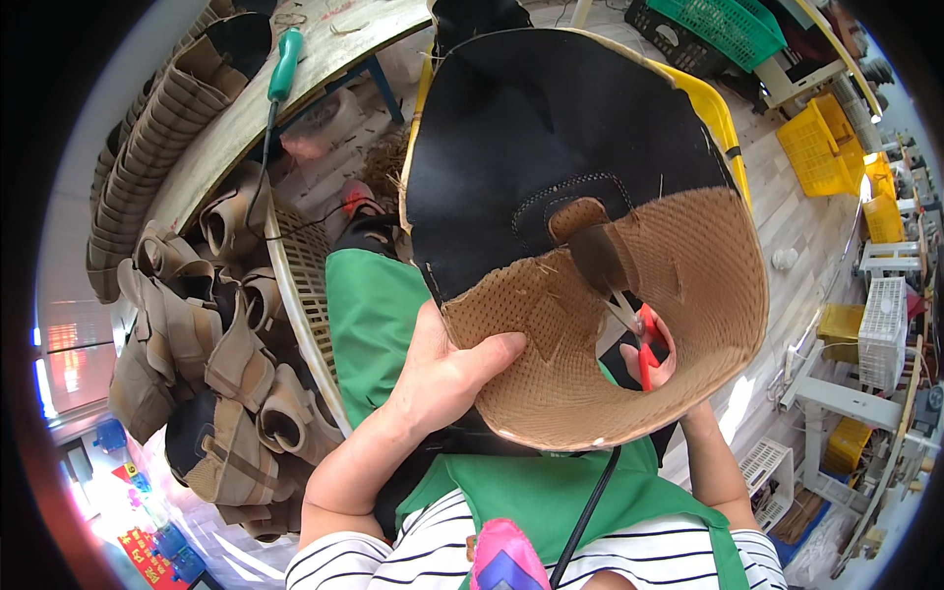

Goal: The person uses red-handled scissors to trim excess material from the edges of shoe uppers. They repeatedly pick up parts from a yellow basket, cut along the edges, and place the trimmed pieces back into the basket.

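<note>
My left hand (447,379) grips the near left edge of a large curved boot upper (492,118), thumb pressed on its inner side. The piece is smooth black on its far part and lined with tan perforated material (698,285) on its near part. Through an opening in the piece I see my right hand (666,356), its fingers wrapped round the red handles of a pair of scissors (645,346). The blades reach up into the opening beside a dark flap (597,259). Most of my right hand is hidden behind the lining.
On my left, a pale plastic basket (285,285) stands by a pile of tan boot uppers (231,344). A workbench (324,49) holds stacked tan pieces (162,138) and a green-handled tool (285,64). Yellow crates (816,147) and a metal frame (851,393) stand right.
</note>
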The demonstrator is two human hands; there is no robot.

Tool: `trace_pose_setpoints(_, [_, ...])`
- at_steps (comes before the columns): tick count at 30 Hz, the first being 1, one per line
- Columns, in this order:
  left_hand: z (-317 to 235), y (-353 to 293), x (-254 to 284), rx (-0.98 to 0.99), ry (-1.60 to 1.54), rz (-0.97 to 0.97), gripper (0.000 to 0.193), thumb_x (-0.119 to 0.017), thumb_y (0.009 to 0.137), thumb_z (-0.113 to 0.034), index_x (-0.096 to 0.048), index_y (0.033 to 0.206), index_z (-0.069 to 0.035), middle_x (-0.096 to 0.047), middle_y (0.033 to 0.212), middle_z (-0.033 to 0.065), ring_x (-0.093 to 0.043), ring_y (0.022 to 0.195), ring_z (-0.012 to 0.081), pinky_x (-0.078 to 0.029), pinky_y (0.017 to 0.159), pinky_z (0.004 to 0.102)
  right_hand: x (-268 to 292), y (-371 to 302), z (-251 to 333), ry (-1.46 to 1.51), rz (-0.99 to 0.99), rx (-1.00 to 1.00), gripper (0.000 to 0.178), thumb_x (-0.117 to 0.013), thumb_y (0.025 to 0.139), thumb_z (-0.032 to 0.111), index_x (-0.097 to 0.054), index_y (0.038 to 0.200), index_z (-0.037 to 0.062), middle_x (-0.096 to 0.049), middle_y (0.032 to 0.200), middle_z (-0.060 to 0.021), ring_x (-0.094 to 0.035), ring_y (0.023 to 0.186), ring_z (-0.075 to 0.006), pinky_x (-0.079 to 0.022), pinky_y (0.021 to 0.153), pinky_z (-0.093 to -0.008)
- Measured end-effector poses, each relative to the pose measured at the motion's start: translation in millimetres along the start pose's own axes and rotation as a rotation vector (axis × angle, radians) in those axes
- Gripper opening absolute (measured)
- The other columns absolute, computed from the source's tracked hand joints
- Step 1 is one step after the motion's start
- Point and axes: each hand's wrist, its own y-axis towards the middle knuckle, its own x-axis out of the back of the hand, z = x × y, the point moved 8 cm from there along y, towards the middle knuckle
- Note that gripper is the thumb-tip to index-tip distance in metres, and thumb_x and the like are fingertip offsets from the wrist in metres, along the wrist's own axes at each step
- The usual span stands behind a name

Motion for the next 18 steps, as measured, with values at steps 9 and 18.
trace_pose_setpoints(9, [19,3,-2,0.046,-0.069,-0.02,0.031,-0.06,0.084,-0.001,-0.056,0.113,0.009,-0.064,0.103,0.0119,-0.062,0.093,0.0155,-0.051,0.083,0.0308,-25,-9,-30,-0.084,0.101,0.047,0.04,-0.068,0.081,0.005,-0.049,0.114,-0.0094,-0.06,0.102,-0.0084,-0.058,0.092,-0.016,-0.046,0.086,-0.0256])
trace_pose_setpoints(18, [13,7,-9,0.035,0.029,0.053,0.031,-0.054,0.085,-0.003,-0.055,0.114,0.007,-0.064,0.104,0.0082,-0.059,0.093,0.0129,-0.049,0.082,0.0289,-15,-3,-9,-0.169,-0.101,0.187,0.032,-0.071,0.067,0.006,-0.064,0.096,-0.0037,-0.067,0.088,-0.0145,-0.066,0.072,-0.027,-0.051,0.06,-0.0324])
